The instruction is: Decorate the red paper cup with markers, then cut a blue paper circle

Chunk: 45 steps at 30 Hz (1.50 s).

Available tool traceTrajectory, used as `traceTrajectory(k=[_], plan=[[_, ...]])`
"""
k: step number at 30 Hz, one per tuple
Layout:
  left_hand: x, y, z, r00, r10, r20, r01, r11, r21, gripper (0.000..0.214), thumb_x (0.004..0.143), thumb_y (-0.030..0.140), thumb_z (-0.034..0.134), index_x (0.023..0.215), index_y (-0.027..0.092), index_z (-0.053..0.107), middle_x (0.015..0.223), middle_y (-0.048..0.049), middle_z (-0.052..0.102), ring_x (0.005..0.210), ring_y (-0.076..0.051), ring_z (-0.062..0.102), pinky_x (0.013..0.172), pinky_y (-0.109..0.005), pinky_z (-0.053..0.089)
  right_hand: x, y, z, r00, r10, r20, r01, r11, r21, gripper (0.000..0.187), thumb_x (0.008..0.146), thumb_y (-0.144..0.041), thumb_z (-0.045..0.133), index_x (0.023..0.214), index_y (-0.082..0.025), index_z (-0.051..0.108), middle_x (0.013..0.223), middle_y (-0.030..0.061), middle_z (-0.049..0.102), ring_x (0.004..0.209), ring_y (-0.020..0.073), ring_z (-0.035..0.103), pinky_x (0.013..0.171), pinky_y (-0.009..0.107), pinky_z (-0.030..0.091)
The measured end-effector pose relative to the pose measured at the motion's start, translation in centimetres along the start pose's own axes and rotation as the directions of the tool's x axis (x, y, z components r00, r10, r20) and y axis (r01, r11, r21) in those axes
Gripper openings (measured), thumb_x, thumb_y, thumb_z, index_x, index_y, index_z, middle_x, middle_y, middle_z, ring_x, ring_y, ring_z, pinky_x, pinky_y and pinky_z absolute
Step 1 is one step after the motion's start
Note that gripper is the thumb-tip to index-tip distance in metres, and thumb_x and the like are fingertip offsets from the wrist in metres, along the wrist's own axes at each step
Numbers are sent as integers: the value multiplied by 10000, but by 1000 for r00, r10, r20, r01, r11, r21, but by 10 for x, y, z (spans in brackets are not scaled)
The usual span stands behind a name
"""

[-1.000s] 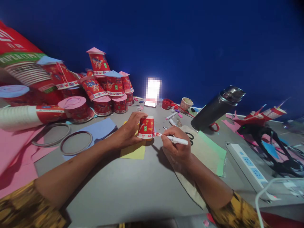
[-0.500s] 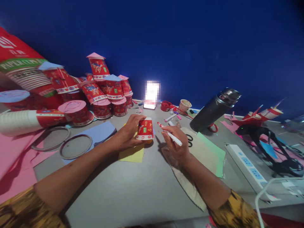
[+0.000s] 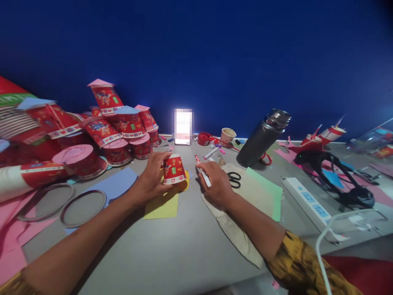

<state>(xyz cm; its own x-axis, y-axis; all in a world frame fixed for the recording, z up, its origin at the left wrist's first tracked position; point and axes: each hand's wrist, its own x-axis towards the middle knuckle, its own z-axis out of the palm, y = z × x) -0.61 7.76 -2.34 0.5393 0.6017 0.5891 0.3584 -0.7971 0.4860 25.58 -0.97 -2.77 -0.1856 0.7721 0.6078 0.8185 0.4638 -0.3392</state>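
Observation:
My left hand (image 3: 151,177) is closed around a red paper cup (image 3: 174,170), which is upside down with its printed white rim at the bottom. Between the fingers of my right hand (image 3: 216,183) is a white marker (image 3: 204,175) with a red end pointing up and away. The marker is apart from the cup. Beneath the left hand lies yellow paper (image 3: 162,205), and a small yellow piece (image 3: 184,182) shows behind the cup. A beige cloth (image 3: 245,246) spreads under my right hand, with black scissor handles (image 3: 235,179) showing on it.
Decorated cups (image 3: 106,130) are stacked at the left, near two grey rings (image 3: 82,208). A lit phone (image 3: 183,127) stands at the back. On the right are a dark flask (image 3: 260,139), green paper (image 3: 265,192), a power strip (image 3: 308,205) and a black headset-like frame (image 3: 334,176).
The whole view has shifted, so most things sit further left. My right hand has turned the marker more upright and lowered slightly. The left hand keeps its hold on the cup.

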Motion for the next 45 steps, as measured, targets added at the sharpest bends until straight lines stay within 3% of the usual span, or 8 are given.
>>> traceTrajectory(k=[7, 15, 20, 26, 30, 36, 40, 45], plan=[[0, 3, 0, 999, -42, -31, 42, 999, -20, 839, 810, 277, 879, 1519, 358, 438, 1477, -112, 527, 1411, -375, 560, 1077, -606, 619, 3, 1, 7, 983, 62, 171, -48, 995, -82, 565, 925, -47, 660, 1467, -208, 650, 1343, 171, 698, 1233, 309, 640, 1063, 452, 567], [-2, -9, -2, 984, -104, -144, 111, 993, 40, 788, 862, 294, 804, 1552, 343, 426, 1486, -158, 458, 1425, -420, 534, 1043, -667, 628, 0, 7, 19, 963, 72, 260, -18, 978, -206, 638, 892, -33, 685, 1496, -222, 611, 1369, 147, 699, 1216, 302, 649, 1059, 454, 550], [-4, -14, 3, 983, -112, -143, 120, 992, 47, 788, 853, 316, 817, 1543, 344, 439, 1458, -150, 465, 1394, -425, 557, 998, -654, 654, 1, 5, 15, 962, 81, 259, -16, 970, -242, 563, 953, -81, 651, 1501, -200, 624, 1355, 165, 710, 1223, 322, 653, 1041, 481, 553], [-4, -14, 1, 983, -123, -138, 130, 991, 41, 789, 867, 325, 822, 1551, 352, 431, 1470, -147, 453, 1406, -418, 547, 1010, -658, 647, 5, 7, 9, 987, 59, 149, -29, 980, -196, 436, 1013, -136, 634, 1431, -235, 711, 1270, 147, 739, 1133, 300, 669, 987, 456, 574], [-3, -12, -3, 986, -128, -107, 132, 991, 32, 835, 856, 300, 836, 1568, 372, 406, 1493, -139, 475, 1427, -417, 536, 1047, -680, 619, 12, 32, -7, 992, 119, 49, -103, 965, -242, 477, 977, -44, 598, 1376, -252, 755, 1240, 121, 745, 1125, 280, 672, 1012, 430, 582], [-2, -10, -4, 988, -145, -53, 143, 989, -31, 904, 798, 375, 920, 1555, 369, 424, 1492, -131, 499, 1389, -401, 568, 1010, -615, 639, 23, 66, -38, 977, 211, -41, -213, 926, -312, 525, 966, -2, 511, 1390, -199, 750, 1356, 190, 693, 1258, 355, 612, 1126, 509, 526], [-3, -11, -2, 991, -132, -28, 131, 991, -27, 915, 786, 398, 933, 1552, 350, 434, 1491, -135, 496, 1409, -415, 547, 1048, -642, 612, 31, 67, -44, 965, 259, 41, -218, 878, -426, 522, 969, -7, 501, 1405, -163, 742, 1387, 206, 683, 1255, 372, 586, 1111, 498, 506], [-3, -6, -1, 989, -150, -12, 149, 988, -50, 862, 808, 430, 907, 1535, 332, 455, 1491, -138, 491, 1442, -420, 528, 1101, -681, 581, 35, 76, -31, 922, 345, 174, -252, 878, -407, 593, 955, 18, 504, 1493, -156, 685, 1504, 194, 651, 1323, 354, 564, 1143, 475, 491]])
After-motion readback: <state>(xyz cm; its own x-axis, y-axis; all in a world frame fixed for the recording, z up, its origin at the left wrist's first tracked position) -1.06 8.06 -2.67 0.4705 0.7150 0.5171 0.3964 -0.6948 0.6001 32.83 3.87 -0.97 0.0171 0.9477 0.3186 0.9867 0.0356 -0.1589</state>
